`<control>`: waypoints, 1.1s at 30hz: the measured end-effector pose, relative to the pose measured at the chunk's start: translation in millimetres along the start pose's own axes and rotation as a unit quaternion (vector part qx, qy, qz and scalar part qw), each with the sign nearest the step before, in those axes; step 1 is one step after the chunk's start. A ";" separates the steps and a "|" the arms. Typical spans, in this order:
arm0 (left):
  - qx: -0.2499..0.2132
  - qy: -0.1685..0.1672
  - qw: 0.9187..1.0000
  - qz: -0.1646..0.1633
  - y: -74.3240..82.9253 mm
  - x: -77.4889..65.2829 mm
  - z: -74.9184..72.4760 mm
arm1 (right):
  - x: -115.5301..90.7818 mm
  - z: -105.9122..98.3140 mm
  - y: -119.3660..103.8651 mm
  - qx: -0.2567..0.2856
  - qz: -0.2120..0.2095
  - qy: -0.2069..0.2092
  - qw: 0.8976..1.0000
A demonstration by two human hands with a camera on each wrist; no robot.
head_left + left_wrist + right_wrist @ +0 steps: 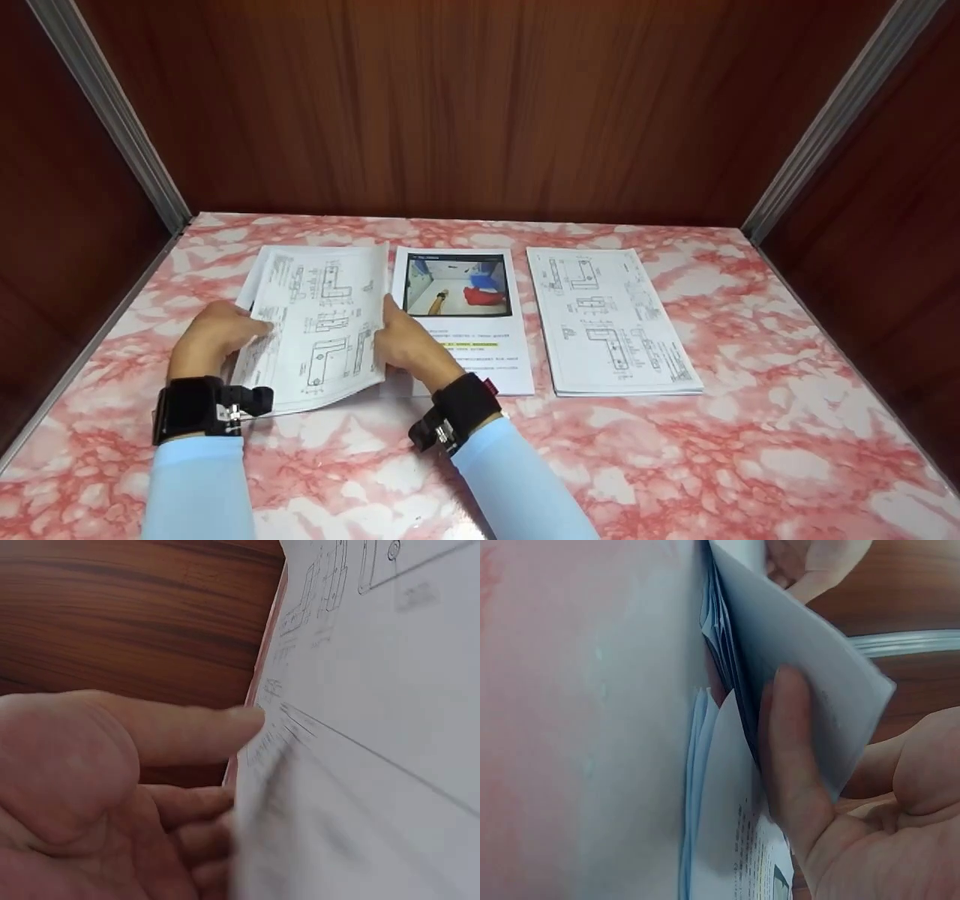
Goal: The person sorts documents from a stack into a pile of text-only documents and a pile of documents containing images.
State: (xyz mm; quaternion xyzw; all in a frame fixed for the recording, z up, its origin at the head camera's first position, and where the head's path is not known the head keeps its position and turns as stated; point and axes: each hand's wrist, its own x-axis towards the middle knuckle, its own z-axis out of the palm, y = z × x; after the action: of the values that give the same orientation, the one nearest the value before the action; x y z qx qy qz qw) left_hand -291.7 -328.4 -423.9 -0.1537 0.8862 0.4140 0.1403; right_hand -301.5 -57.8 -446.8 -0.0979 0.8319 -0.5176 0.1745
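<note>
right hand [403, 343] pinching 3 o'clock edge of raised white paper sheets with black line drawings [319, 324] // left hand [212, 335] at their 9, can't tell if gripping // 9 o'clock on red-and-white marbled table [750, 450] // looks mid-lift imo, next move probably wants an even hold

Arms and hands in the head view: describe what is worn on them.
The left arm has a plain light-blue sleeve, the right a matching sleeve. A black wristband sits on each wrist, left and right, with a small black device and silvery metal fitting attached. A red tag marks the right one. Left hand and right hand are gloveless.
</note>
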 end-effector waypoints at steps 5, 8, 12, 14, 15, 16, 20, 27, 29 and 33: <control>-0.029 0.020 0.999 -0.004 5.2 -2.9 -0.7 | 0.8 -1.3 -0.7 0.009 0.008 0.002 1.000; -0.024 0.041 0.999 -0.004 4.9 -2.8 0.1 | 1.0 -1.4 -0.8 0.011 0.010 0.004 1.000; -0.044 0.059 0.997 -0.019 2.6 -1.8 1.2 | 0.4 -1.5 -0.9 0.012 0.002 0.004 1.000; -0.058 0.057 0.996 -0.027 1.4 -0.9 1.6 | 0.4 -1.4 -0.7 0.012 -0.006 0.004 1.000; -0.065 0.054 0.996 -0.031 1.0 -0.4 1.8 | 0.0 -1.5 -0.8 0.011 -0.006 0.005 1.000; -0.068 0.050 0.996 -0.034 0.8 -0.1 2.1 | -0.5 -1.7 -1.1 0.011 -0.007 0.004 1.000; -0.063 0.042 0.996 -0.036 1.5 0.0 3.7 | -1.1 -2.3 -2.0 0.007 -0.007 0.004 1.000; -0.005 0.026 0.999 -0.027 3.6 0.2 5.6 | 0.2 -1.7 1.4 0.028 -0.028 -0.004 0.999; 0.015 0.010 1.000 -0.019 4.4 0.2 5.2 | 0.0 -2.0 2.2 0.026 -0.032 -0.004 0.999; 0.029 -0.011 1.000 -0.004 5.4 1.2 4.6 | 0.2 -3.2 1.7 0.023 -0.030 -0.005 0.999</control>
State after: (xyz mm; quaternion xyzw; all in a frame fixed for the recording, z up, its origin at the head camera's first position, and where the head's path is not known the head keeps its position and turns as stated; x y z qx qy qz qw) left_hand -294.4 -321.7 -423.5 -0.1484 0.8956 0.3893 0.1559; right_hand -302.9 -54.4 -447.0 -0.1217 0.8157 -0.5409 0.1653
